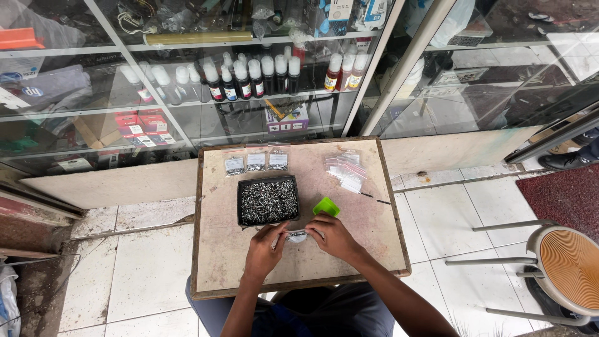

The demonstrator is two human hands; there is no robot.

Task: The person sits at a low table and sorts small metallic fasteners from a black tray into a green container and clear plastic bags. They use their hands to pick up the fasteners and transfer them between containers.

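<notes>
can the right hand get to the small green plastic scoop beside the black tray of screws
Probably yes. The green scoop lies just beyond the right hand, with bare tabletop between them, though both hands now pinch a small clear plastic bag.

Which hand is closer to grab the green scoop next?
Probably the right hand. It sits just below the green scoop, while the left hand is nearer the black tray of screws. Both hold a small bag.

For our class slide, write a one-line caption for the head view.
Both hands, left hand and right hand, hold a small clear bag beside a black tray of small metal parts.
</notes>
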